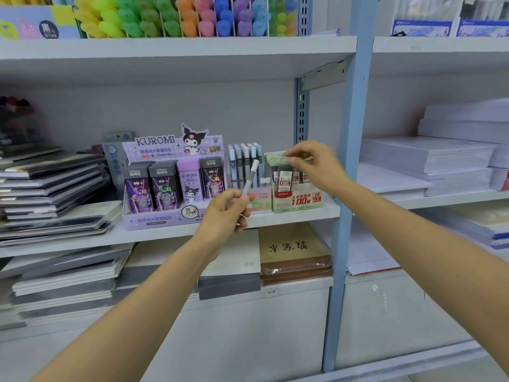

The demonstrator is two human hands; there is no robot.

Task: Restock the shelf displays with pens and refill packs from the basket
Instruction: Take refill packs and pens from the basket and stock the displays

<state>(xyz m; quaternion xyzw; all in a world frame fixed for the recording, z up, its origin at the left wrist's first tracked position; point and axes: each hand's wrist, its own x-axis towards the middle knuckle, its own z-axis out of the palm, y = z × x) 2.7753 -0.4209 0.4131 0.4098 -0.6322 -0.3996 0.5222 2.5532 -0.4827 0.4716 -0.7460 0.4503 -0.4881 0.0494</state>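
Observation:
My left hand (224,213) grips a slim grey-and-white refill pack (250,177) by its lower end, tilted up to the right in front of the pastel display box (259,201). My right hand (314,165) pinches the top of a clear refill pack with a red label (285,179), holding it upright just over the green-and-white display box (298,201) marked 100. A purple Kuromi display box (154,219) with several refill packs stands to the left. The basket is out of view.
All three boxes sit on the middle white shelf (289,216). Stacked notebooks (52,188) fill its left end. A blue upright post (347,172) rises right of the boxes, with paper reams (429,158) beyond. Coloured highlighters (176,17) line the top shelf.

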